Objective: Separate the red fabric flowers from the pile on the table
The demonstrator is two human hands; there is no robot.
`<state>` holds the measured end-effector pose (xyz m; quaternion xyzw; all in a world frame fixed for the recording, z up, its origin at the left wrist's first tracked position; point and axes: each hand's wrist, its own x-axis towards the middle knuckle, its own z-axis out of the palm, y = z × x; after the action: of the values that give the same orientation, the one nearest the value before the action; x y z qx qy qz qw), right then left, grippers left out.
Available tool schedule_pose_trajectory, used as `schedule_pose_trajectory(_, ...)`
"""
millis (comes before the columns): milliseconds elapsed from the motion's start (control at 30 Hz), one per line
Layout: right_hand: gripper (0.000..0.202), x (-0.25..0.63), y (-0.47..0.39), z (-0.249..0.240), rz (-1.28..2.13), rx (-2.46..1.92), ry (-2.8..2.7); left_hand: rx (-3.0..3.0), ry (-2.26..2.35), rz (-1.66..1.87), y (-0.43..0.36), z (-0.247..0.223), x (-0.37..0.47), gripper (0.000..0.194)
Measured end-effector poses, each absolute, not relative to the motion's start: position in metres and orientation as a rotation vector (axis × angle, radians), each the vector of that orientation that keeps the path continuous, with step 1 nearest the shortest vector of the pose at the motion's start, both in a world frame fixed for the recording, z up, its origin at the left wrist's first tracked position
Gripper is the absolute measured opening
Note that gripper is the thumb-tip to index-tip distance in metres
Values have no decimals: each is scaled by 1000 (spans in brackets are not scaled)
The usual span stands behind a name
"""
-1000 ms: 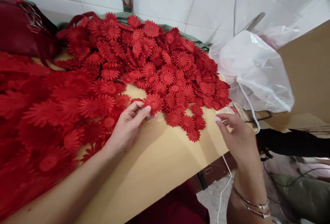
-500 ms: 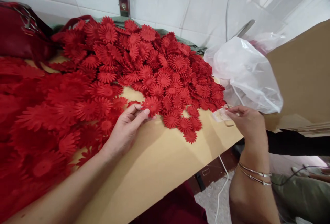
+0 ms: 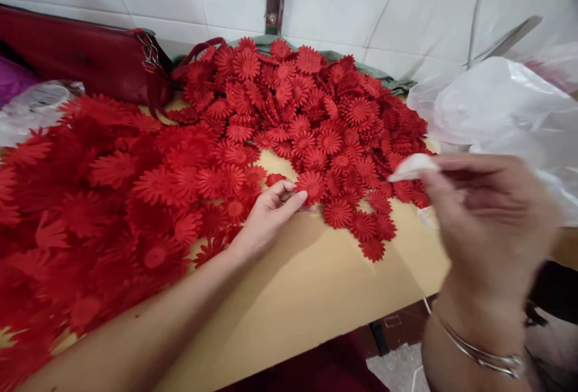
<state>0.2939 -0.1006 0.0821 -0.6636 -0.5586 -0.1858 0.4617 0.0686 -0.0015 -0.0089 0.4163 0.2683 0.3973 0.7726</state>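
Observation:
My left hand (image 3: pixel 273 214) pinches a red fabric-like flower (image 3: pixel 310 187) between thumb and fingertips, just over the table at the front of a heap of similar flowers (image 3: pixel 316 109). My right hand (image 3: pixel 487 217), smeared by motion, is raised nearer the camera on the right. A small white piece (image 3: pixel 414 167), thin and slightly curved, sticks out between its thumb and fingers; its kind is unclear. Bracelets (image 3: pixel 485 356) circle the right wrist. More loose red flowers (image 3: pixel 112 217) spread under and beside my left forearm.
Flowers cover much of the tan table (image 3: pixel 280 314). A dark red handbag (image 3: pixel 90 58) lies at the back left, and white plastic bags (image 3: pixel 501 103) stand at the back right. A tiled wall (image 3: pixel 343 0) closes off the far side; a cord runs below the table's front edge.
My right hand has lifted from the table's right end toward the camera, now with a white piece in its fingers. My left hand still pinches the flower. The view has turned left.

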Motion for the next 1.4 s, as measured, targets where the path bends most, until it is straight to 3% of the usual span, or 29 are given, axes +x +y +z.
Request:
schedule_pose_trajectory(167,11,222,-62,59,-107,-1441,-1912,1022,561,841,0,-6,67,28)
schedule_pose_trajectory(333,14,222,-62,50,-156,-1428,-1703,994,605,822,0,-3,66,31)
schedule_pose_trajectory(733,21,231,-55,50,86,-1498,-1860,1014,605,762,0,-1,65,34)
schedule_pose_trajectory(867,14,244,-59,47,50,-1544,-1465,932,601,775,-1,-4,66,32)
schedule_pose_trajectory(1133,23,236,-55,26,1013,-1275,-1050,978,455,818,0,-6,68,26)
schedule_pose_trajectory(1333,14,228,-49,32,880,-1269,-1122,1002,454,829,1,-7,67,36)
schedule_pose_trajectory(1400,11,237,-52,40,689,-1335,-1208,992,477,860,1,-9,66,36)
